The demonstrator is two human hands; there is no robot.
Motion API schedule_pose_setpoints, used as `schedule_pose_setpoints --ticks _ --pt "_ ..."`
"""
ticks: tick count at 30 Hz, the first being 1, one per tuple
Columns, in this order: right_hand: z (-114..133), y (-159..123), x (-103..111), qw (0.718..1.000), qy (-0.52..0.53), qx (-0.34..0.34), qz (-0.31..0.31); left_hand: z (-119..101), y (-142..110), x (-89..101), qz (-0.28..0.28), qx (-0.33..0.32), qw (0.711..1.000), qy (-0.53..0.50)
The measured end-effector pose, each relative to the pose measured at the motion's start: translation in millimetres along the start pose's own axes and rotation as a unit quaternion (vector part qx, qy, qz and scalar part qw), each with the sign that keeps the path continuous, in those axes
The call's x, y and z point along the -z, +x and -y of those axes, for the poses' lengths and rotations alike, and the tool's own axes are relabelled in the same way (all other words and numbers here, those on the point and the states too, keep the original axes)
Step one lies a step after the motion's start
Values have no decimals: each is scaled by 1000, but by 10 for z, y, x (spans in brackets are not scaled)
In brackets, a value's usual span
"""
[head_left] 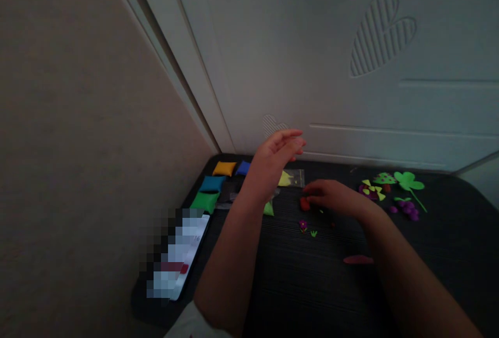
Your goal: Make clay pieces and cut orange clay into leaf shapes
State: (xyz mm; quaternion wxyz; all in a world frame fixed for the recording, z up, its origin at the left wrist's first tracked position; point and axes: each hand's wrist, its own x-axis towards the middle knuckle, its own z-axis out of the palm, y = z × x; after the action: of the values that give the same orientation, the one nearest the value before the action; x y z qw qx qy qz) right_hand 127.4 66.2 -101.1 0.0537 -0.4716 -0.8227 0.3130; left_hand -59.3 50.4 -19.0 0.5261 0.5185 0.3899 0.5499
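Observation:
My left hand (pixel 278 152) is raised over the back of the dark table, its fingers stretched out and slightly bent, with nothing visible in them. Lower and to the right, my right hand (pixel 333 196) has its fingertips closed on a red clay lump (pixel 304 204) at the tabletop. Just in front of that lump lie a small purple clay flower (pixel 303 224) and a tiny green clay sprig (pixel 314 234). A pink clay knife-like tool (pixel 357 260) lies partly under my right forearm.
Packets of coloured clay, including orange (pixel 225 168), teal (pixel 212 183) and green (pixel 205 202), line the left side. A lit phone (pixel 191 255) lies nearer. At the right are a green clay clover (pixel 408 181), purple clay balls (pixel 408 210) and a yellow-purple clay piece (pixel 372 190). A white panel (pixel 331 67) rises behind.

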Motion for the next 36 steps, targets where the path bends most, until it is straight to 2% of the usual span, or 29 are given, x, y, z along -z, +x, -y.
schedule_pose_setpoints --ticks 13,20,27,36 --pt "108 -37 -45 998 46 -12 50 -16 -15 -5 3 -1 1000 7" --pt "81 -34 -35 999 44 -16 15 -20 -12 3 4 -5 1000 10" --pt "41 -30 -58 999 34 -20 30 -19 -12 17 8 -6 1000 4" --pt "28 -117 96 999 12 -40 -10 -7 8 44 1 -14 1000 1"
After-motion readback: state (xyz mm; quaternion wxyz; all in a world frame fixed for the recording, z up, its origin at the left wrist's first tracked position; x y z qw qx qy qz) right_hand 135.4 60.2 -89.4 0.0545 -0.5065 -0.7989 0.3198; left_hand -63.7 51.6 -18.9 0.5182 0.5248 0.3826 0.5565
